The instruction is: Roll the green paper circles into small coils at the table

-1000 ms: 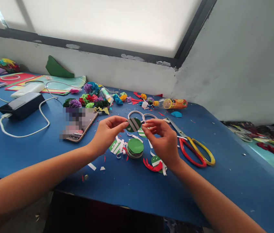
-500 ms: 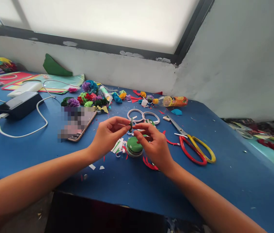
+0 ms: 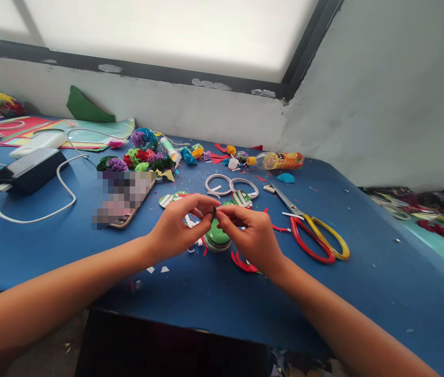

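My left hand point(image 3: 178, 228) and my right hand point(image 3: 251, 235) meet over the blue table point(image 3: 88, 246), fingertips pinched together on a small folded green paper piece point(image 3: 214, 211). Just below them lies a stack of green paper circles point(image 3: 217, 236). More green circles with white stripes point(image 3: 241, 198) lie behind the hands. Red and white paper scraps point(image 3: 242, 264) lie around the stack.
Scissors with red and yellow handles point(image 3: 312, 233) lie to the right. A phone point(image 3: 125, 199) lies to the left, a power bank with a white cable point(image 3: 25, 170) further left. Paper flowers point(image 3: 143, 157), two white rings point(image 3: 230, 184), a glue tube and an orange bottle point(image 3: 280, 161) sit behind.
The striped green circle, held flat between both hands a second ago, is now folded small and pinched between the fingertips. Both hands have moved lower, closer to the stack.
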### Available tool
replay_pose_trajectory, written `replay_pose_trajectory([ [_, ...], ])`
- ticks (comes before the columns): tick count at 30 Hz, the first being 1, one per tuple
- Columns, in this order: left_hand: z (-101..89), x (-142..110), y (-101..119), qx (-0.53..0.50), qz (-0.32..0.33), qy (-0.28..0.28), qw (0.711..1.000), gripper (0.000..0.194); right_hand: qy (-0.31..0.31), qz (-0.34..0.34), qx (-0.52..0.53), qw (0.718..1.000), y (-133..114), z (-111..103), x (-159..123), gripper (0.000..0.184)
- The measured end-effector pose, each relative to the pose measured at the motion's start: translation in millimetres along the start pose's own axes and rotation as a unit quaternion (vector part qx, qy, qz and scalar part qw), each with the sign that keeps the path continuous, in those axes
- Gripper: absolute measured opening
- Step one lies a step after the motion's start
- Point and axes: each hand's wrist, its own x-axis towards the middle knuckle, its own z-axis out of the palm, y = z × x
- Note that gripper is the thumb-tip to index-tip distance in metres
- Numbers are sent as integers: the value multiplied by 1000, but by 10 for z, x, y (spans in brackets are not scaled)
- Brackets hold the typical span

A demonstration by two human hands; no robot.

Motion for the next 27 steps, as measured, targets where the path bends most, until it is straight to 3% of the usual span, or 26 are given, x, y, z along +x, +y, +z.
replay_pose_trajectory([
  [8, -62, 20, -15, 32, 46, -66, 996, 27, -59, -52, -13, 997, 11, -57, 14, 17],
  [19, -77, 42, 25, -87, -38, -98, 991, 21, -73, -27, 26, 997, 28, -80, 25, 19],
  [27, -84, 55, 39, -77, -34, -100, 991, 20, -71, -18, 34, 997, 12, -86, 16, 20],
])
